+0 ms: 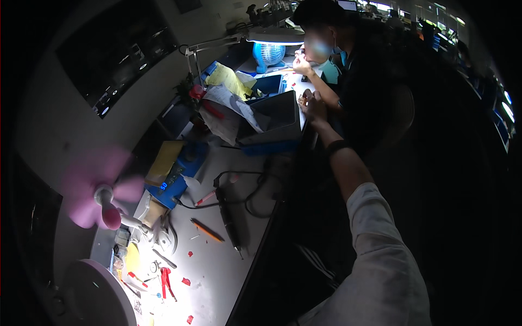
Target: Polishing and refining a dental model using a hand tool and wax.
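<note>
Item: your right hand (314, 107), one, reaching across to the far end of the desk (217, 282). Fingers bent in toward the thumb; whether a small piece sits between the tips, you cannot tell at this size.

Item: your left hand, outside the view; state unknown.

Item: grey box (277, 130), open-topped, on the desk just left of your right hand, white papers (231, 100) lying against its left side.

Item: co-worker (364, 70), close by, own hand (302, 66) raised under the magnifier lamp (275, 37).

Item: black handpiece (227, 217) with loose cord, lying on the desk well apart from your reach; orange pencil (207, 230) near it; red scraps (186, 282) in the bright patch.

Handling notes, by judgement: the step in hand looks like a reach at arm's length. Keep your wrist, dark band (340, 146) included, off the box's corner. Leave room for the co-worker's forearm, which lies very near your fingers. Use fingertips lightly, since the elbow is far from support. Draw back slowly; your sleeve (375, 239) should not sweep the co-worker's side.
</note>
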### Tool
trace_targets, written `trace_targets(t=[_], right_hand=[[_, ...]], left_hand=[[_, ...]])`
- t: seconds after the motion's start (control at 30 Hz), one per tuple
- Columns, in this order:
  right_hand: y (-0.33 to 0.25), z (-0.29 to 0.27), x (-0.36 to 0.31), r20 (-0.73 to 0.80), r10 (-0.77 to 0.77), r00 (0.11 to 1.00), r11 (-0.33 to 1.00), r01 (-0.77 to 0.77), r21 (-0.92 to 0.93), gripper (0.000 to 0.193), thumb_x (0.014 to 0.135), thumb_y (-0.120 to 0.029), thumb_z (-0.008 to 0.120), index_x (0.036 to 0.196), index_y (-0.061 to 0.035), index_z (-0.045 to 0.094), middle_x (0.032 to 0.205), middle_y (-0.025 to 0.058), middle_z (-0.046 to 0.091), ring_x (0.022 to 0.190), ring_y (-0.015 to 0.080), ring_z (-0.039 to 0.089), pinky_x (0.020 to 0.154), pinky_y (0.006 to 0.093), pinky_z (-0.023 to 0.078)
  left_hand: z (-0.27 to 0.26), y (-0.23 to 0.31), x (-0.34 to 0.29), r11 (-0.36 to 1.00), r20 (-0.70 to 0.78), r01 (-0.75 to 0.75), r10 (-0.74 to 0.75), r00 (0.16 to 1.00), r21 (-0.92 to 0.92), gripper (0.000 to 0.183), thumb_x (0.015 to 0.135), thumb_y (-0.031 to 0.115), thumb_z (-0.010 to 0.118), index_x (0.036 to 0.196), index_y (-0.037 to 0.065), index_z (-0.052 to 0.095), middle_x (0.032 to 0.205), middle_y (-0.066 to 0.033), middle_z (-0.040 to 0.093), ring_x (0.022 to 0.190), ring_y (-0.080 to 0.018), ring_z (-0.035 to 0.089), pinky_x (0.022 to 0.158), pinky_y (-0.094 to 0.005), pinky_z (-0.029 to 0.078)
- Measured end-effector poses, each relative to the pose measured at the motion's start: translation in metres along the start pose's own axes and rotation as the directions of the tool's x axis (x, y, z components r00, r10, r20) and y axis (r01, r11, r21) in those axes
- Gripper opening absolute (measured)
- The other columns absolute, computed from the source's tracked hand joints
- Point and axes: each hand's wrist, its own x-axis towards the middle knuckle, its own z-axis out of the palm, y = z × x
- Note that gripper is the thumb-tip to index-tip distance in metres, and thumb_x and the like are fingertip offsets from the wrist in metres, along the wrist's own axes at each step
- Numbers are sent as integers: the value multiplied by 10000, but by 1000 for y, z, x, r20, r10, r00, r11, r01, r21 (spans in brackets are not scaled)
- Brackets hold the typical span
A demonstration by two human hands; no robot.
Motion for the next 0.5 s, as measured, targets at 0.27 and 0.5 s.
trace_targets(t=[0.27,0.5], right_hand=[[12,24,15,45,-204,978,976,207,-69,261,863,-141,734,1108,-191,659,1133,77,631,1048,324,674,828,478,587],[21,33,15,-8,-233,972,961,232,150,220,869,-66,680,1079,-127,702,1111,123,641,973,381,697,851,478,577]], left_hand=[[15,-70,-32,955,-75,156,-141,987,252,522,888,339,706,1227,-50,624,1221,-244,630,1120,-373,604,972,-507,451],[23,-168,-85,827,-150,274,-229,962,490,588,873,397,720,1235,-56,621,1247,-268,627,1158,-408,596,1009,-547,433]])
